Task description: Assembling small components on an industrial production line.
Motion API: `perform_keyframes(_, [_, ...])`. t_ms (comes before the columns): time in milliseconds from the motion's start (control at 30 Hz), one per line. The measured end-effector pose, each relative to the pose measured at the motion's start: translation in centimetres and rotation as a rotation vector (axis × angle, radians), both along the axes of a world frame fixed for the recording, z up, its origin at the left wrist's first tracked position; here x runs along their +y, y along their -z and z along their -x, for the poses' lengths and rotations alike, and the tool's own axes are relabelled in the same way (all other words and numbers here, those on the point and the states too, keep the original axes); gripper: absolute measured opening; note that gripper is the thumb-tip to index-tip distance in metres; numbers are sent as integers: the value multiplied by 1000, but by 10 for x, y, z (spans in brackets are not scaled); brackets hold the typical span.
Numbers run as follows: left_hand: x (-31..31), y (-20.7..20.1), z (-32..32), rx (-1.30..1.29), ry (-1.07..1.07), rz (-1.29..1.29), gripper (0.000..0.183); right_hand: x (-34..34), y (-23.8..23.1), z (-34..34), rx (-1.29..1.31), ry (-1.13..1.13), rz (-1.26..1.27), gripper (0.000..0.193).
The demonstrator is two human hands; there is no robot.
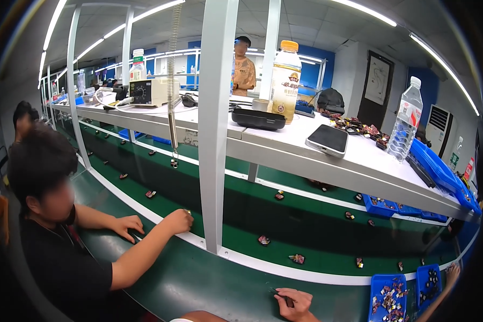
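At the bottom centre my left hand (298, 304) is closed in a pinch above the green bench top (214, 287). Between its fingers sits a slim dark tool (277, 291), perhaps tweezers, pointing up and left. My right arm stretches to the far lower right, where my right hand (453, 272) is at the picture's dark rim, just beyond a blue tray (434, 292) of small dark parts. Its fingers are too small and squeezed to read. Left of that tray, a second blue tray (374, 300) holds many small parts in red, white and yellow.
Beyond a white rail (306, 278), a green belt (327, 257) carries scattered small parts. A white post (213, 161) rises at the bench's back. The shelf above holds bottles, a phone (327, 140) and a black case (258, 119). A co-worker (64, 225) sits left, one arm over the rail.
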State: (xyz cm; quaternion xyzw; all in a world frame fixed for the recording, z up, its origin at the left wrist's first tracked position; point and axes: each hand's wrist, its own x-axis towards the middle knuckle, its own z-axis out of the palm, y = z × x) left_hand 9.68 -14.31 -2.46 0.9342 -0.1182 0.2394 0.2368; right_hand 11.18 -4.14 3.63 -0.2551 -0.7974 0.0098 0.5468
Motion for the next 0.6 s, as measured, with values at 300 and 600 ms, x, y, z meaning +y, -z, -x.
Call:
perform_keyframes(300, [4, -18, 13, -84, 9, -58, 32, -3, -1, 5, 18, -31, 65, 21])
perform_keyframes(600, [-1, 25, -10, 91, 54, -45, 43, 0, 7, -7, -50, 3, 170, 15])
